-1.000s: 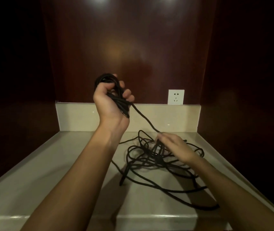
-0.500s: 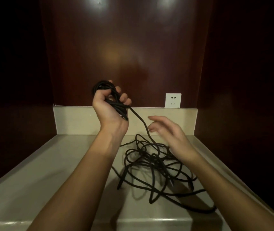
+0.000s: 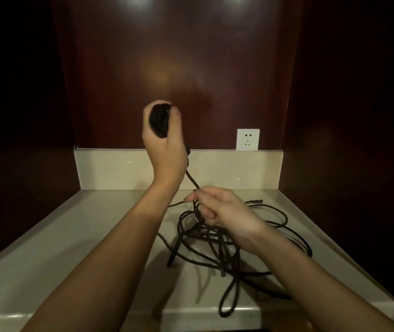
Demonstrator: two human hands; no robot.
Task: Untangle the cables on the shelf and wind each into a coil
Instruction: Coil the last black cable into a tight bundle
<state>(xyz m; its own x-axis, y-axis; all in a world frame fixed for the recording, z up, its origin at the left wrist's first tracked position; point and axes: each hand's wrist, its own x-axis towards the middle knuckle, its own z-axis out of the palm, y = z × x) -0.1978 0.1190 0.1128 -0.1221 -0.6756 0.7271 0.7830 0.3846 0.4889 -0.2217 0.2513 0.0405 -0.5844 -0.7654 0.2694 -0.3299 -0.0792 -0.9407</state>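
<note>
My left hand (image 3: pixel 162 144) is raised above the shelf and closed around a small coil of black cable (image 3: pixel 159 121). From that coil a strand (image 3: pixel 192 179) runs down to my right hand (image 3: pixel 224 209), which pinches it just above the pile. A loose tangle of black cable (image 3: pixel 217 245) lies on the beige shelf (image 3: pixel 71 248), mostly under and to the right of my right hand. One loop (image 3: pixel 227 305) hangs over the shelf's front edge. A plug end (image 3: pixel 255 201) lies at the back of the pile.
A white wall socket (image 3: pixel 247 139) sits on the dark wooden back wall, right of centre. Dark wooden side walls close the shelf in on both sides. A beige upstand (image 3: pixel 109 168) runs along the back.
My left hand has turned so its back faces me, with the coil still in it. My right hand dropped from open in the air and closed on the strand above the pile.
</note>
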